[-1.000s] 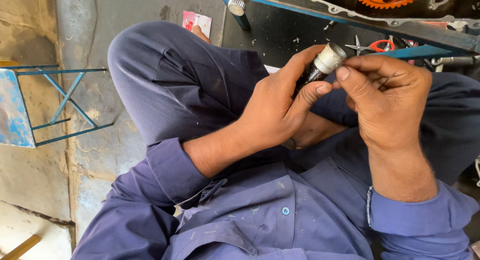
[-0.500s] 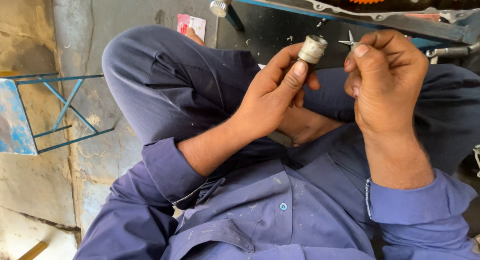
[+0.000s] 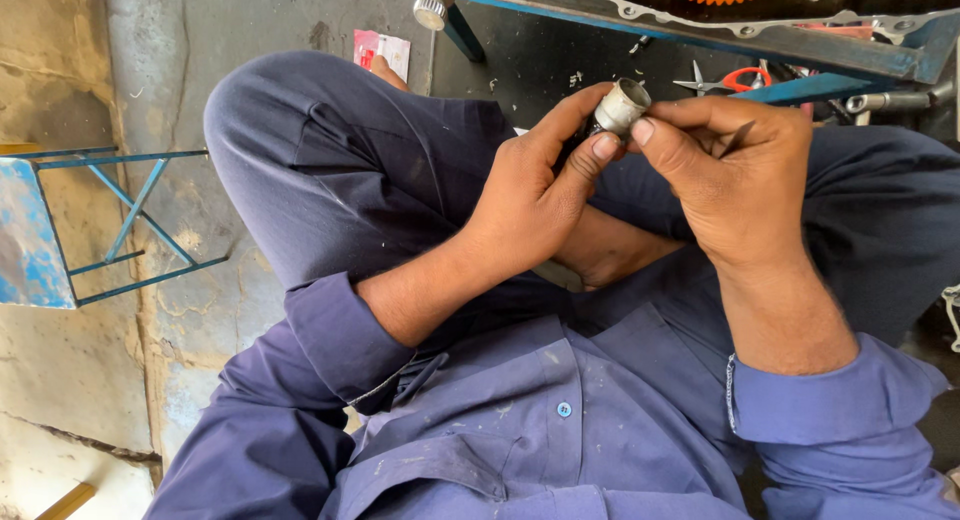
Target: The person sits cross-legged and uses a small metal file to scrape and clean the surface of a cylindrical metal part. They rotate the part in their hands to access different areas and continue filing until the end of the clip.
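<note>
Hands (image 3: 640,165) hold metal sleeve (image 3: 621,106), open end pointing up-right.

The right hand (image 3: 735,180), which half a second ago sat apart from the short silver metal cylinder (image 3: 622,106), has closed back in so its thumb touches the part. The left hand (image 3: 535,195) has turned the cylinder, its open end now tilting up and right.

Fingers hide the metal sleeve's (image 3: 622,105) lower end.
</note>
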`<state>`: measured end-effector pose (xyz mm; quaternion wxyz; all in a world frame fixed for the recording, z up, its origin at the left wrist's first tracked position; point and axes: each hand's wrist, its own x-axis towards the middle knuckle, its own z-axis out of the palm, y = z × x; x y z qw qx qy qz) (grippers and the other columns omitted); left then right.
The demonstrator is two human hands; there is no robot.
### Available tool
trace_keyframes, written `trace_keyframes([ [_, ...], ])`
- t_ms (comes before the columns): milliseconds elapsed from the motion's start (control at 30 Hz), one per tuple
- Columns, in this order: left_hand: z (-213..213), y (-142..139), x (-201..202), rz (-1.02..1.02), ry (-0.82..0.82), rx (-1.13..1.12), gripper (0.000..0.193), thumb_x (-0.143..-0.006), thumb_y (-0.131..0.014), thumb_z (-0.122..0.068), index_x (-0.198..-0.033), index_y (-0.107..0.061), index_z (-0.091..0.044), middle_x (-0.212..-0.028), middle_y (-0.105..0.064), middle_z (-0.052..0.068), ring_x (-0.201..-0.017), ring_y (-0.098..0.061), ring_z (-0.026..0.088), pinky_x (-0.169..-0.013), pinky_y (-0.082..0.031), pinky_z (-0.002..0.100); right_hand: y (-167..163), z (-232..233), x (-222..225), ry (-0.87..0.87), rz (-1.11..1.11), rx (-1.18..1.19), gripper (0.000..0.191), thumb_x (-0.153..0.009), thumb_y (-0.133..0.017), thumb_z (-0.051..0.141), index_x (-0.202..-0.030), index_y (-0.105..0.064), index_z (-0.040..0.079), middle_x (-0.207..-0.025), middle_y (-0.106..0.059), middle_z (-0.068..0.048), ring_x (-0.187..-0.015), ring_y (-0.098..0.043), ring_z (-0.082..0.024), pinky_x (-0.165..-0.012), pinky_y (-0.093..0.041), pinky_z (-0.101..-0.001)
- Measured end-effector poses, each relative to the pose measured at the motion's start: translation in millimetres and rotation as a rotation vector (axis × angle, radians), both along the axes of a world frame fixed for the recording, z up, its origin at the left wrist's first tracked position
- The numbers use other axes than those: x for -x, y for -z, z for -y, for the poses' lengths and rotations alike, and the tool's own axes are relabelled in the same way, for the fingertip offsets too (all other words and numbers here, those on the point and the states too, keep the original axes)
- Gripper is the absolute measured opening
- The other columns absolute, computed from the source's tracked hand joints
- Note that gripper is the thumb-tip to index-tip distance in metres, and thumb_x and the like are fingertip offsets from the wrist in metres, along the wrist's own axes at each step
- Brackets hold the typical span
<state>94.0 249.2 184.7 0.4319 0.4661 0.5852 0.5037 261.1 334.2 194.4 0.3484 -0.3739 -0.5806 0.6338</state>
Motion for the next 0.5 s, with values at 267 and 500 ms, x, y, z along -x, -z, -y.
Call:
trace_keyframes([
  [267, -1, 1, 2, 0.026, 0.037, 0.02, 0.043, -0.111, -0.058, -0.025, -0.149, -0.052, -0.006, -0.101, -0.078, 0.007, -0.084, -0.072, 0.01, -0.074, -0.06, 0.025, 9, 1, -8, -0.021, -0.024, -0.029, 0.008, -0.106, -0.078, -0.001, -0.105, -0.073, -0.006, -0.089, -0.073, -0.008, -0.074, -0.069, -0.006, -0.064, -0.051, -0.0165],
  [500, 2, 7, -1, 0.041, 0.066, -0.03, 0.038, -0.113, -0.056, -0.023, -0.147, -0.05, -0.006, -0.111, -0.075, 0.008, -0.094, -0.069, 0.009, -0.082, -0.058, 0.025, 14, 2, -7, -0.01, 0.007, -0.011, 0.009, -0.106, -0.072, -0.005, -0.097, -0.068, -0.006, -0.075, -0.062, -0.003, -0.059, -0.051, -0.004, -0.055, -0.038, -0.0169],
])
